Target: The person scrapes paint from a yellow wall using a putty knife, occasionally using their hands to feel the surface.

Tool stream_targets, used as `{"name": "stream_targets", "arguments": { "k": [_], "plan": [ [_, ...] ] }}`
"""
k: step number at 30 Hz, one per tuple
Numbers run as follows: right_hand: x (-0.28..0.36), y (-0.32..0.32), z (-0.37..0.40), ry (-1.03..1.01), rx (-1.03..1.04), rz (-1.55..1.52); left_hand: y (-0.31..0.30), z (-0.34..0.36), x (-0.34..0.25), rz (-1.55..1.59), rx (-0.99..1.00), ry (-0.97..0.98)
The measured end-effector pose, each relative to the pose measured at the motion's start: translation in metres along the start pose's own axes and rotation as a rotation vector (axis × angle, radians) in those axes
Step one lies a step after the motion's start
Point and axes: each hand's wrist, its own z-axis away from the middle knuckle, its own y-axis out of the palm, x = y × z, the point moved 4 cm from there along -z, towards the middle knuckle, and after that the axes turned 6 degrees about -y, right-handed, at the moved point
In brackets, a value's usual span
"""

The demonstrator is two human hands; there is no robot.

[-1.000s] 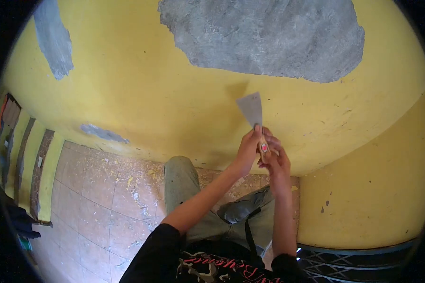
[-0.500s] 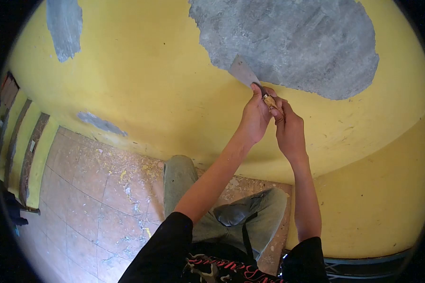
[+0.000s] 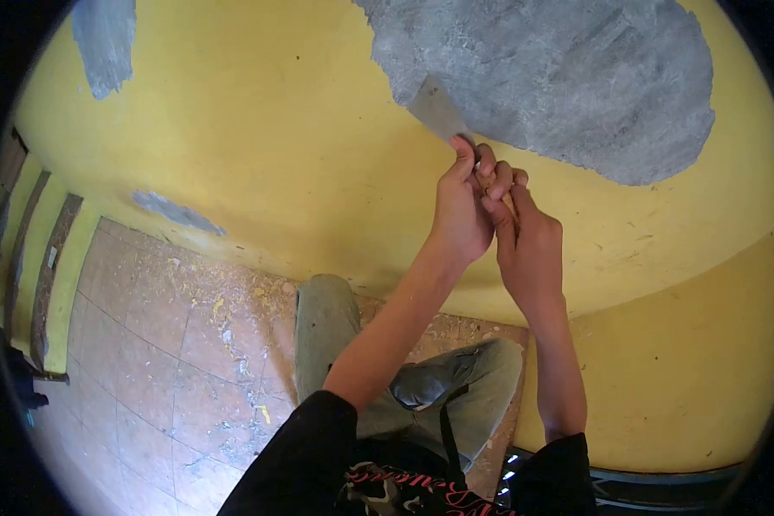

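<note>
Scraper point(image 3: 436, 109) | grey flat metal blade | against yellow wall point(image 3: 258, 146)

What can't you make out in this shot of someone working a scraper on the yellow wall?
Head view:
- Handle of the scraper: hidden inside the left hand and right hand.
- Blade tip: blends into the grey patch, so contact is unclear.
- Top of that patch: cut off by the frame edge.
- Feet: hidden under the trousers.

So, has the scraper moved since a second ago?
Yes. The scraper went up, from the yellow paint below the bare grey patch onto that patch's lower edge.
</note>
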Motion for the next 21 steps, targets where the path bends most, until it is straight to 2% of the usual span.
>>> {"name": "stream_targets", "arguments": {
  "k": [1, 3, 4, 6, 8, 10, 12, 15, 17, 21],
  "plan": [
    [0.001, 0.004, -0.003, -0.005, -0.003, 0.003, 0.001, 0.002, -0.003, 0.023, 0.005, 0.009],
    [0.006, 0.011, 0.001, -0.082, -0.173, 0.102, -0.002, 0.004, 0.003, 0.055, -0.009, 0.017],
    [0.0, 0.007, 0.003, -0.075, -0.172, 0.1, -0.006, -0.001, 0.004, -0.013, -0.054, 0.071],
    [-0.018, 0.006, 0.001, 0.051, -0.001, -0.195, -0.006, -0.003, 0.006, -0.098, -0.086, 0.12],
    [-0.019, 0.025, -0.01, 0.009, -0.072, -0.15, -0.008, 0.001, 0.001, -0.087, -0.171, 0.2],
    [-0.019, 0.029, -0.002, 0.022, -0.126, -0.113, -0.017, 0.003, -0.01, -0.07, -0.181, 0.187],
    [-0.008, 0.028, -0.015, -0.048, -0.045, -0.142, -0.012, -0.004, -0.024, -0.086, -0.149, 0.179],
    [-0.01, 0.024, 0.003, 0.016, -0.078, -0.195, -0.01, 0.01, -0.014, -0.155, -0.12, 0.124],
    [-0.019, 0.023, 0.012, 0.005, -0.088, -0.173, -0.014, 0.01, -0.002, -0.192, -0.128, 0.022],
    [-0.021, 0.024, 0.004, 0.025, -0.135, -0.08, -0.015, 0.0, 0.002, -0.12, -0.158, 0.01]
  ]
}}
